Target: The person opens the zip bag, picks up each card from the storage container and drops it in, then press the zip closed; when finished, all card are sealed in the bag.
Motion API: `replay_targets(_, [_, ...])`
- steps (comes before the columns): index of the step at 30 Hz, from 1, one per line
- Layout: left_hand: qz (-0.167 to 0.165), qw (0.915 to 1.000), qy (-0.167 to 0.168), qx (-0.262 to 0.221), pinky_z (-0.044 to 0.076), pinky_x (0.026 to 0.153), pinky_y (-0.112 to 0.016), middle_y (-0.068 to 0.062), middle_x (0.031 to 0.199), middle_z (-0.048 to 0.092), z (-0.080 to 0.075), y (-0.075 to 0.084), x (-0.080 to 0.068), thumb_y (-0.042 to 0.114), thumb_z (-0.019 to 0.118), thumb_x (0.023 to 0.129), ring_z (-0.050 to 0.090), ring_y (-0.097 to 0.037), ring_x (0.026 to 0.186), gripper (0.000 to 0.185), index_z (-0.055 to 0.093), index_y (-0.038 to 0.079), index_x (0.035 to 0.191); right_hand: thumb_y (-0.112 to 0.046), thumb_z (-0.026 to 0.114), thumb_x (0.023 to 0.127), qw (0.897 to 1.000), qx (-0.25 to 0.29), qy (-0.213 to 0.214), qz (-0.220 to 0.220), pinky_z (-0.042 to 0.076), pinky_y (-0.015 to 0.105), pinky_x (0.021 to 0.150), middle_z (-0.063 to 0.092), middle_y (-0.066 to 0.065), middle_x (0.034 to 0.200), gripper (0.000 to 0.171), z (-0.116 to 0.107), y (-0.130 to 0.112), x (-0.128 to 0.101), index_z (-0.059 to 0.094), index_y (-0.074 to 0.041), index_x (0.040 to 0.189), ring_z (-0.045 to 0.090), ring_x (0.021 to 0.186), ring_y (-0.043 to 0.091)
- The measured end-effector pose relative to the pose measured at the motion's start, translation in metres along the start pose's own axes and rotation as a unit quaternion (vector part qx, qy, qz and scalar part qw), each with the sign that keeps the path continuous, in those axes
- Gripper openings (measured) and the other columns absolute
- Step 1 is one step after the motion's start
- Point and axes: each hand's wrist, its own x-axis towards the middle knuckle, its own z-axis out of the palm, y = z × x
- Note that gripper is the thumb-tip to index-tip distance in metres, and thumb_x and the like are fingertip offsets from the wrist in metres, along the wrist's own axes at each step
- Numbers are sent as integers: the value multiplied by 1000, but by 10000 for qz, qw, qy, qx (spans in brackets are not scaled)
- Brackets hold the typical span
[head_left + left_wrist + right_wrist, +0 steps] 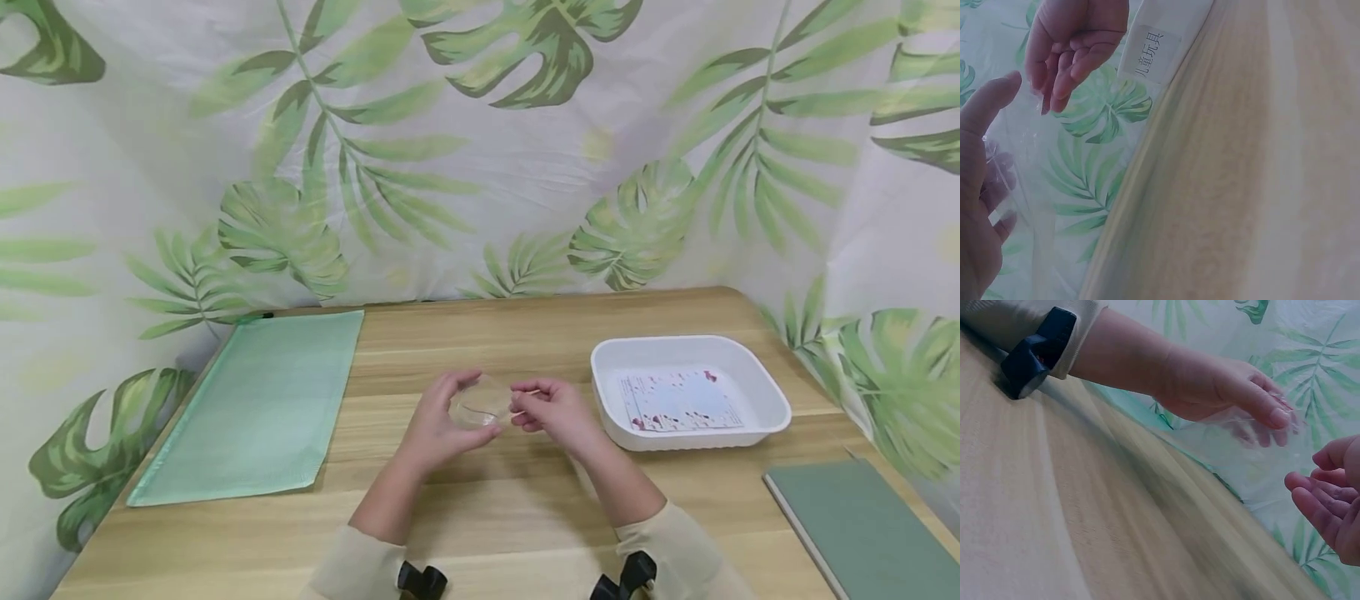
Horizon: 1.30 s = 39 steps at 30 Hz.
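Note:
A clear, crinkly piece of thin plastic film [483,402] is held up between the two hands above the table. The left hand [441,421] grips its left side, thumb in front and fingers behind, showing through the film. At the right edge, the right hand [551,412] pinches the film with thumb and fingertips. In the left wrist view the film [1032,169] hangs see-through beside the left hand [975,187]. The right wrist view has the film [1235,440] spreading below the left hand [1222,394], with the right hand's fingertips near its edge.
A white plastic tub [690,439] holding a printed card [678,400] stands right of the hands. Far left lies a pale green mesh zip pouch [255,408]. A green hardcover book [870,533] lies at the right front of the wooden table [480,333]. A leaf-print cloth [525,167] hangs behind.

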Motion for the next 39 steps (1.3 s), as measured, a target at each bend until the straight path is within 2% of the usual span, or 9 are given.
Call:
replay_targets(5, [6, 9999, 62, 94, 42, 107, -52, -11, 131, 59, -2, -3, -3, 24, 89, 67, 52, -30, 125, 76, 56, 6, 133, -10, 58, 95, 9982, -432, 264, -310, 60, 29, 71, 70, 27, 102, 33, -25, -14, 0, 61, 10, 120, 69, 74, 9])
replay_targets(10, [106, 9998, 55, 147, 43, 104, -50, -11, 131, 60, 3, -9, -4, 24, 89, 66, 53, -29, 121, 77, 56, 5, 133, -15, 60, 96, 9883, -1261, 682, -522, 58, 28, 76, 68, 27, 110, 35, -76, -28, 1, 61, 7, 123, 68, 81, 10])
replay_targets(13, [184, 9995, 110, 225, 43, 99, -49, -12, 130, 61, 5, -13, -5, 26, 90, 65, 54, -28, 116, 78, 56, 5, 132, -21, 58, 97, 9746, -1976, 1004, -335, 57, 32, 83, 66, 26, 118, 38, -115, -31, 2, 60, 3, 127, 69, 93, 22])
replay_targets(17, [162, 9995, 169, 214, 43, 97, -48, -11, 129, 61, 7, -15, -7, 27, 90, 63, 54, -27, 112, 79, 57, 7, 132, -27, 53, 100, 9478, -2943, 1230, 13, 51, 47, 93, 61, 28, 126, 43, -165, -25, 4, 57, 2, 131, 60, 112, 39])
replay_targets(22, [121, 9998, 103, 90, 44, 98, -49, -12, 129, 60, 8, -16, -7, 25, 90, 63, 53, -27, 114, 80, 56, 6, 133, -26, 50, 101, 9210, -3664, 1220, 516, 49, 52, 92, 57, 32, 127, 45, -208, -3, 8, 54, 7, 131, 56, 113, 43])
replay_targets(26, [112, 9999, 68, 57, 44, 99, -50, -12, 130, 60, 9, -16, -8, 24, 90, 63, 53, -28, 115, 80, 56, 5, 133, -22, 49, 101, 9072, -3957, 1033, 986, 49, 52, 94, 54, 33, 129, 44, -225, 13, 9, 51, 8, 133, 55, 114, 45])
replay_targets(29, [132, 9999, 61, 38, 44, 99, -50, -14, 129, 60, 10, -16, -8, 24, 90, 64, 53, -29, 116, 80, 56, 6, 133, -17, 50, 99, 9020, -4058, 938, 1135, 42, 57, 101, 52, 34, 132, 44, -233, 22, 9, 50, 9, 134, 50, 120, 47])
replay_targets(34, [144, 9999, 27, -1, 43, 99, -51, -15, 130, 60, 10, -16, -8, 25, 90, 64, 53, -29, 116, 78, 56, 6, 133, -12, 54, 95, 8943, -4258, 778, 1132, 35, 60, 107, 51, 34, 132, 42, -241, 33, 11, 52, 11, 131, 47, 123, 49])
replay_targets(39, [135, 9999, -6, -8, 43, 99, -51, -13, 129, 60, 11, -15, -7, 25, 90, 64, 53, -29, 116, 79, 56, 4, 133, -10, 63, 89, 8864, -4491, 653, 914, 40, 59, 102, 58, 33, 123, 44, -246, 40, 12, 54, 13, 126, 54, 113, 47])
